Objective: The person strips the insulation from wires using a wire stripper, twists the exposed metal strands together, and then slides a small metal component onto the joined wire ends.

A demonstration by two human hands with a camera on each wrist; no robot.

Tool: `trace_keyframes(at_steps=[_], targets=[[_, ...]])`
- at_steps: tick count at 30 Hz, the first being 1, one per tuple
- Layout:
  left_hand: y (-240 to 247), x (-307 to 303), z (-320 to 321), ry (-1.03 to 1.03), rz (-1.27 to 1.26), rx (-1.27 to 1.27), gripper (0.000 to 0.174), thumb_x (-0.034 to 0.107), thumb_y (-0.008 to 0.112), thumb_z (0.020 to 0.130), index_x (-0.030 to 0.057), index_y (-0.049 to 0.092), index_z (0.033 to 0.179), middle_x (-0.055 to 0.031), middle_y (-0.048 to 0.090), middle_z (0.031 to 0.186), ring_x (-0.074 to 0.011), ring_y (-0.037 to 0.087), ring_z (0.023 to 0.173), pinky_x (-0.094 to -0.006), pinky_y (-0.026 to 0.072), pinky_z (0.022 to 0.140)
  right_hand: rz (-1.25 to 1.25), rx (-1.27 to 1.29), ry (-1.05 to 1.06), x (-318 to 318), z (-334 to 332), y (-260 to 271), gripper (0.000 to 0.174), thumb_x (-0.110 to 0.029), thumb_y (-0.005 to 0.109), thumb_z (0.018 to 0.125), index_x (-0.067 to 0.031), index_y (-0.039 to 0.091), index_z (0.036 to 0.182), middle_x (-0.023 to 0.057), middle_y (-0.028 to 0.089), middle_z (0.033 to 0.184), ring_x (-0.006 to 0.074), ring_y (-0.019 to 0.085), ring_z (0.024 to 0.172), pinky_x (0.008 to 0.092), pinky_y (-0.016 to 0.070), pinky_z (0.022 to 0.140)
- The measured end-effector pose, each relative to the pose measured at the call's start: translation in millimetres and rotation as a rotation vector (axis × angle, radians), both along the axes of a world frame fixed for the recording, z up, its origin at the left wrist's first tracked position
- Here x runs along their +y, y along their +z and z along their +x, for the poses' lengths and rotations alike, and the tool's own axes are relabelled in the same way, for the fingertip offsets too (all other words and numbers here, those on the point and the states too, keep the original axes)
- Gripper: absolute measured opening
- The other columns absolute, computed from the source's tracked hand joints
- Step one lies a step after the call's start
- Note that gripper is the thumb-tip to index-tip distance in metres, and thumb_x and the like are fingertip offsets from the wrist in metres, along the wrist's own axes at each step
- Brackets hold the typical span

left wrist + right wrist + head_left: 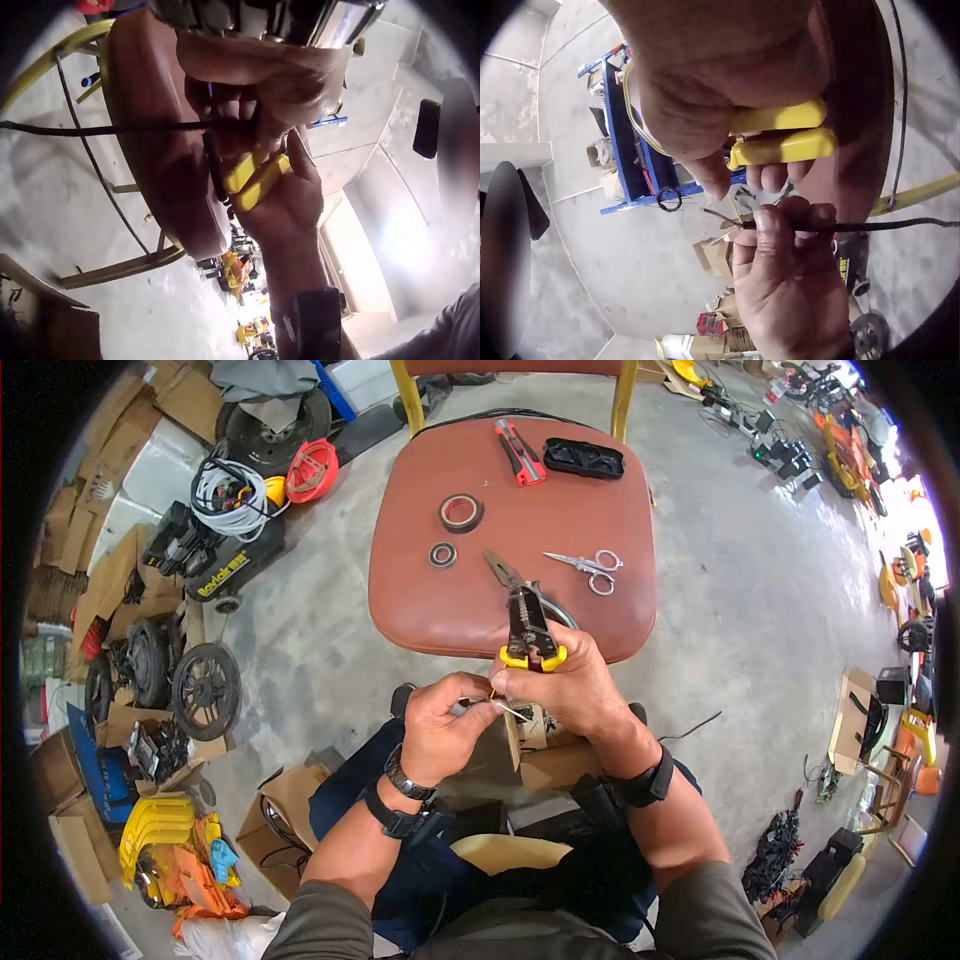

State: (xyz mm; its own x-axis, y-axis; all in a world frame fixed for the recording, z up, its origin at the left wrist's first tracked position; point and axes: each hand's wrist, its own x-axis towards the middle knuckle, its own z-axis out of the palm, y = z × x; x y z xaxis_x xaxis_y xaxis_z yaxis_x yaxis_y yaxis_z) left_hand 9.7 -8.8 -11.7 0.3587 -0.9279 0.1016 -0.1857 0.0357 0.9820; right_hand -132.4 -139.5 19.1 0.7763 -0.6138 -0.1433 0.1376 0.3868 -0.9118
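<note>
My left hand [445,725] pinches a black cable [889,225] between thumb and fingers, close to its end. Thin separate wires [721,218] stick out past the thumb in the right wrist view. My right hand [575,685] grips wire-stripping pliers [527,622] by their yellow handles, with the pointed nose aimed away over the chair seat [415,595]. In the left wrist view, the yellow handles [534,658] lie in the right palm, and the cable [112,130] trails off sideways. Both hands meet just in front of the seat's front edge.
On the seat lie scissors [590,568], a red utility knife [520,452], a black case [583,458], a tape roll [460,513] and a smaller dark ring [442,554]. A cardboard box [555,768] stands below the hands. Wheels [206,690] and boxes line the left.
</note>
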Motion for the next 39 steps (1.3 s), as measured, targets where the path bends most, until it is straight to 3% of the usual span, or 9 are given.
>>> trace_keyframes(at_steps=[10, 13, 16, 22, 28, 31, 34, 39], targets=[[-1.1, -2.2, -2.3, -0.005, -0.091, 0.119, 0.011, 0.002, 0.073, 0.089, -0.0012, 0.067, 0.097, -0.0067, 0.07, 0.09, -0.0107, 0.062, 0.075, -0.0256, 0.0495, 0.071, 0.001, 0.057, -0.139, -0.3, -4.1, -5.7, 0.023, -0.003, 0.078, 0.084, -0.0013, 0.07, 0.106, -0.0038, 0.066, 0.085, 0.0044, 0.059, 0.08, 0.0233, 0.0493, 0.072], [6.0, -0.7, -2.5, 0.022, -0.005, 0.19, 0.01, 0.004, 0.072, 0.091, -0.0021, 0.068, 0.099, -0.0077, 0.07, 0.093, -0.0117, 0.062, 0.078, -0.0259, 0.0492, 0.072, -0.019, 0.106, -0.133, -3.1, -5.2, 2.1, 0.023, -0.004, 0.078, 0.084, -0.0013, 0.07, 0.105, -0.004, 0.065, 0.084, 0.0043, 0.059, 0.08, 0.0234, 0.0488, 0.072], [0.1, 0.1, 2.9, -0.067, -0.033, 0.1, 0.018, 0.013, 0.066, 0.098, -0.0032, 0.064, 0.104, -0.012, 0.069, 0.1, -0.0137, 0.064, 0.083, -0.0279, 0.0536, 0.073, -0.002, 0.115, -0.133, -3.2, -5.0, 2.3, 0.023, -0.004, 0.078, 0.084, -0.0016, 0.07, 0.105, -0.0046, 0.064, 0.083, 0.0043, 0.058, 0.079, 0.0238, 0.0486, 0.072], [-0.1, -1.0, 6.6, -0.062, -0.04, 0.081, 0.015, 0.011, 0.067, 0.097, -0.0035, 0.065, 0.102, -0.0121, 0.069, 0.096, -0.0149, 0.066, 0.08, -0.0273, 0.0538, 0.071, -0.078, 0.153, -0.131, -2.5, -6.6, 1.5, 0.023, -0.007, 0.079, 0.085, -0.0025, 0.07, 0.107, -0.0051, 0.062, 0.085, 0.0046, 0.056, 0.079, 0.024, 0.0476, 0.072], [4.7, 1.4, 11.5, -0.005, -0.022, 0.218, 0.012, 0.008, 0.067, 0.097, -0.0034, 0.065, 0.101, -0.0121, 0.068, 0.091, -0.0172, 0.068, 0.079, -0.0296, 0.057, 0.069, 0.165, 0.06, -0.055, 1.7, -6.7, -3.1, 0.022, -0.011, 0.068, 0.096, 0.0009, 0.064, 0.114, 0.0047, 0.071, 0.097, 0.0076, 0.064, 0.093, 0.0263, 0.0521, 0.08], [5.8, 2.4, 17.1, 0.043, -0.07, 0.249, 0.011, 0.007, 0.066, 0.097, -0.0039, 0.065, 0.101, -0.0123, 0.067, 0.091, -0.0183, 0.068, 0.079, -0.0309, 0.0584, 0.068, 0.148, 0.164, 0.076, 2.2, -9.6, -5.1, 0.024, -0.009, 0.062, 0.1, 0.0018, 0.06, 0.121, 0.0118, 0.07, 0.109, 0.021, 0.069, 0.101, 0.033, 0.0563, 0.089], [8.0, 1.8, 19.4, 0.068, -0.118, 0.243, 0.013, 0.007, 0.066, 0.097, -0.0046, 0.065, 0.101, -0.0124, 0.067, 0.091, -0.0185, 0.068, 0.076, -0.0303, 0.058, 0.066, 0.09, 0.176, 0.1, 8.9, -9.1, -11.7, 0.022, -0.015, 0.063, 0.099, 0.0035, 0.062, 0.111, 0.0073, 0.071, 0.099, 0.0105, 0.064, 0.093, 0.0274, 0.0518, 0.082], [9.7, 1.5, 20.3, 0.089, -0.101, 0.204, 0.014, 0.009, 0.067, 0.096, -0.005, 0.066, 0.098, -0.0122, 0.067, 0.091, -0.018, 0.068, 0.075, -0.029, 0.0576, 0.065, -0.133, 0.237, 0.152, 11.8, -10.8, -30.3, 0.031, -0.023, 0.067, 0.097, 0.0045, 0.06, 0.108, 0.0044, 0.059, 0.085, 0.0096, 0.051, 0.082, 0.0295, 0.0465, 0.072]])
